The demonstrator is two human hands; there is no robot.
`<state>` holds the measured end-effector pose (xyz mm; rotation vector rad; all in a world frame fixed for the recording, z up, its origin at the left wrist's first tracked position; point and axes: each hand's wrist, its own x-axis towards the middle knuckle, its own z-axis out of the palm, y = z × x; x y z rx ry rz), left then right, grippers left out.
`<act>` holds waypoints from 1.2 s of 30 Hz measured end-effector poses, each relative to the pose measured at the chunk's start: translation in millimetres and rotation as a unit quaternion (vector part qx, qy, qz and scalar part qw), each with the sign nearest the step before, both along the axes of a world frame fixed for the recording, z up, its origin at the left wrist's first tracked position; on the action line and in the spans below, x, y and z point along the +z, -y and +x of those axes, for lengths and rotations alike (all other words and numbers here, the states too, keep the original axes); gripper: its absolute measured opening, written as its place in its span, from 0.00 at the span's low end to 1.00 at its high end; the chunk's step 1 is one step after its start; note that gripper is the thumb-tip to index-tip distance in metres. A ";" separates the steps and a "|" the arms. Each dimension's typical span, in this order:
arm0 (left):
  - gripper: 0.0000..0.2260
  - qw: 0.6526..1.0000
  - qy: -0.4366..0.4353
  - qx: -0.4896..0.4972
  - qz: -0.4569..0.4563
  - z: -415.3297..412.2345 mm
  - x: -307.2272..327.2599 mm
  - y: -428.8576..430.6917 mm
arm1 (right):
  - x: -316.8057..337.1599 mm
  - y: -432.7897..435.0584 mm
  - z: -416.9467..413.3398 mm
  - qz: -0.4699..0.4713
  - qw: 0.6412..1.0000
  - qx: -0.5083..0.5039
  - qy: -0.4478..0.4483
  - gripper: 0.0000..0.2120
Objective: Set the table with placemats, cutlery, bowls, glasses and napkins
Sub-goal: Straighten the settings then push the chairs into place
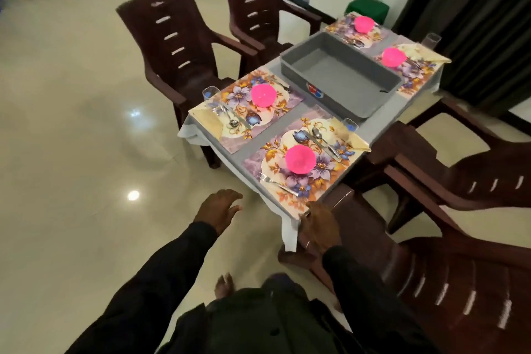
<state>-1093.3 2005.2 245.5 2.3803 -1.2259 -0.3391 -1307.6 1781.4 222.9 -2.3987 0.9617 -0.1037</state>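
Several floral placemats lie on the table, the nearest one (301, 181) at the corner by me. Each carries an upturned pink bowl (300, 158). On the near mat a fork (277, 183) lies at its front, and a spoon and knife (323, 139) lie beside a yellow napkin (355, 138) and a glass (349, 124). The left mat (247, 112) has a pink bowl (263, 95), cutlery, a napkin and a glass (211, 93). My left hand (219, 208) hovers with relaxed fingers over the floor, short of the table. My right hand (319, 228) rests at the table corner, fingers down.
A grey tub (339, 77), with nothing in it, sits mid-table. Dark brown plastic chairs stand at the far side (172, 46), (253, 0) and at my right (448, 267). White cloth hangs off the table edge (288, 236). A green stool (367, 7) is at the far end.
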 end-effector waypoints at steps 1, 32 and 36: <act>0.13 1.000 0.001 -0.020 0.011 18.2 -2.6 7.5 | -5.1 -5.3 4.2 0.001 1.000 0.000 -0.007 0.15; 0.40 0.895 0.028 -0.393 0.208 175.5 -90.5 165.8 | -53.1 0.3 95.1 -0.002 0.973 -0.081 -0.216 0.51; 0.39 0.882 0.054 -0.415 0.219 170.8 -91.4 158.8 | -48.0 -1.6 95.5 0.008 0.973 -0.084 -0.215 0.49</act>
